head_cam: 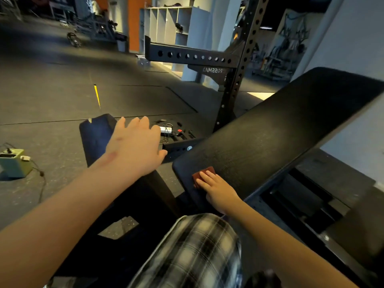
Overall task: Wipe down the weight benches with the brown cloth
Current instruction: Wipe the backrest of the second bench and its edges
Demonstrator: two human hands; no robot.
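Plainly the brown cloth (202,175) is at work; it lies folded small and flat on the lowest corner of the tilted back pad (280,129) of the weight bench, just above the pad's rounded bottom edge. The right hand (218,190) rests on top of it, fingers (209,177) straight and close together, pressing the cloth down and not curled round it; a flat hand spreads the push over the padding, which is likely why it is held so. Most of the long black pad stretches up and away from the cloth, so by my judgement the wipe is near its start on this surface, and the next stroke would need to run uphill along the slope.

The left hand (135,148) is held out over the separate seat pad (93,134), fingers straight and a little apart, gripping nothing; whether it touches the pad I cannot tell; it looks placed for balance while the person leans in.

A checked trouser leg (193,252) juts forward between the arms, close under the bench; behind the pad a black rack post (239,80) full of holes stands on the dark floor (52,90); a small green box (13,163) with a trailing cable sits well off to the left.
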